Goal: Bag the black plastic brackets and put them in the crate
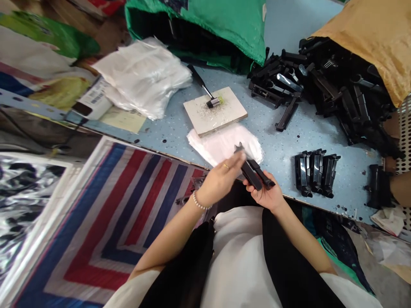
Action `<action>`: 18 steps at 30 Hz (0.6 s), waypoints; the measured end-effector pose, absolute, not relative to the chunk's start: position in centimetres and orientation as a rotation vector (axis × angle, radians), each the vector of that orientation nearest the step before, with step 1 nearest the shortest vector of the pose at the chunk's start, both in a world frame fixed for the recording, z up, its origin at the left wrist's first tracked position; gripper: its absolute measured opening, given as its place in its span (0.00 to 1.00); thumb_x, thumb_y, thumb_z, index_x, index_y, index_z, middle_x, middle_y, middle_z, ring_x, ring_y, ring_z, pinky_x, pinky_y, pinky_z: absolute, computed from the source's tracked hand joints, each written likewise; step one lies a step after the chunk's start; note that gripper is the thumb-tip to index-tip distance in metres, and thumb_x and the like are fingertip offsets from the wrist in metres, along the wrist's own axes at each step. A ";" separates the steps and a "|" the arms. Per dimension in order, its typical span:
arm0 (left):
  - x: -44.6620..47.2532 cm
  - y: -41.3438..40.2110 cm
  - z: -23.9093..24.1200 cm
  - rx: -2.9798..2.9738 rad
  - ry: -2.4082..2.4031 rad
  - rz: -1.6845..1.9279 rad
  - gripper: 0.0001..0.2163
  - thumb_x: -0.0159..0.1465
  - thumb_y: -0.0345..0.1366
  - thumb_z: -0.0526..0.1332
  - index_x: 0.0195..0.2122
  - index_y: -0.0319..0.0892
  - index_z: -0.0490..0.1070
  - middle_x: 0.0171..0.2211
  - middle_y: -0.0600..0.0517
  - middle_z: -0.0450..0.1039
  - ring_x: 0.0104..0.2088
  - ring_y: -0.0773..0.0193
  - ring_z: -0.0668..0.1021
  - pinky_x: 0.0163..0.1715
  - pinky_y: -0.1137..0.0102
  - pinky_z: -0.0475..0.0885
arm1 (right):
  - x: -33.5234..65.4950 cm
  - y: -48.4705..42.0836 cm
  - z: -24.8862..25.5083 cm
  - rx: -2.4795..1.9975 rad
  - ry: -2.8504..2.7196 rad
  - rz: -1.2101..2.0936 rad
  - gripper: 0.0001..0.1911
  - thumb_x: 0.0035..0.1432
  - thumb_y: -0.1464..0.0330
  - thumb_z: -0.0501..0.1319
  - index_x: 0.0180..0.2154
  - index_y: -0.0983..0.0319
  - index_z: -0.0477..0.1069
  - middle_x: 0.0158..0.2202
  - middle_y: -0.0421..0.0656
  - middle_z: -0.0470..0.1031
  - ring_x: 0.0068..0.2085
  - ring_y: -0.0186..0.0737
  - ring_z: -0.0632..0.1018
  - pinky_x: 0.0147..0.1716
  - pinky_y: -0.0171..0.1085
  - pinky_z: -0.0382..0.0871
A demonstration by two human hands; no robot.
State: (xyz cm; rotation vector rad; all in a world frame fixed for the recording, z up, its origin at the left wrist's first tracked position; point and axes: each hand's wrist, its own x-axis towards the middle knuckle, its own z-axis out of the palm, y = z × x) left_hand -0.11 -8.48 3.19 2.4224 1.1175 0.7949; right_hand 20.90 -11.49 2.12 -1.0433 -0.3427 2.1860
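My right hand (267, 193) holds a long black plastic part (252, 173) from below, with its fingers wrapped around the lower end. It has a slot-like gap along its length, and I cannot tell whether it is one piece or two side by side. Against its upper end lies my left hand (224, 177), fingers together and slightly blurred, thumb side hidden. Just beyond the hands a stack of thin clear plastic bags (253, 143) lies partly under a pale board (195, 112). A small hammer (201, 81) with a black handle rests on that board among shiny crumbs.
Three similar black parts (317, 173) stand in a row at right. Behind them a heap of black parts (340, 90) spills from a yellow sack (375, 38). A green sack (218, 30) and piled plastic bags (144, 72) lie farther back. Another person's hand (401, 190) shows at the right edge.
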 end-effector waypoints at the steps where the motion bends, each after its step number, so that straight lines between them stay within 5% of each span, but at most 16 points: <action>1: 0.3 -9.6 3.7 2.469 0.996 0.799 0.36 0.68 0.20 0.48 0.76 0.45 0.42 0.68 0.38 0.64 0.66 0.53 0.72 0.63 0.58 0.74 | 20.6 -11.4 2.3 -1.113 -0.441 2.089 0.22 0.65 0.51 0.56 0.47 0.60 0.73 0.41 0.46 0.82 0.39 0.41 0.82 0.39 0.41 0.83; 5: 2.0 -12.6 4.3 2.475 0.824 0.828 0.37 0.69 0.22 0.52 0.77 0.41 0.38 0.64 0.36 0.68 0.64 0.50 0.74 0.60 0.57 0.77 | 19.6 -12.6 4.0 -1.254 -0.878 1.758 0.23 0.63 0.57 0.63 0.58 0.54 0.71 0.58 0.46 0.75 0.64 0.47 0.72 0.64 0.49 0.70; 8: 2.2 -13.0 4.9 2.406 0.986 0.988 0.31 0.70 0.26 0.57 0.73 0.44 0.53 0.57 0.40 0.75 0.56 0.55 0.80 0.56 0.62 0.80 | 19.6 -13.9 5.7 -1.092 -1.232 1.791 0.36 0.63 0.60 0.65 0.69 0.54 0.59 0.69 0.47 0.64 0.71 0.48 0.64 0.70 0.50 0.61; 10: 0.8 -13.3 6.5 2.308 1.120 1.066 0.22 0.70 0.28 0.59 0.64 0.48 0.66 0.51 0.45 0.78 0.50 0.59 0.83 0.54 0.66 0.80 | 20.3 -14.4 6.8 -0.949 -1.357 1.842 0.37 0.64 0.60 0.64 0.71 0.53 0.57 0.71 0.47 0.61 0.71 0.48 0.65 0.69 0.50 0.63; 14: -7.1 -15.6 10.3 2.049 1.383 0.789 0.11 0.70 0.41 0.60 0.52 0.56 0.75 0.48 0.51 0.80 0.47 0.57 0.84 0.50 0.64 0.81 | 24.1 -14.0 8.8 -0.997 -1.702 1.698 0.20 0.71 0.60 0.57 0.60 0.53 0.73 0.55 0.46 0.79 0.54 0.44 0.81 0.58 0.47 0.74; 18: -15.4 -17.6 6.5 1.837 1.486 0.293 0.10 0.62 0.53 0.62 0.39 0.61 0.79 0.38 0.60 0.84 0.36 0.53 0.85 0.34 0.61 0.82 | 29.7 -12.1 8.0 -1.805 -1.843 0.759 0.19 0.71 0.59 0.56 0.56 0.59 0.75 0.53 0.53 0.77 0.52 0.52 0.78 0.53 0.54 0.74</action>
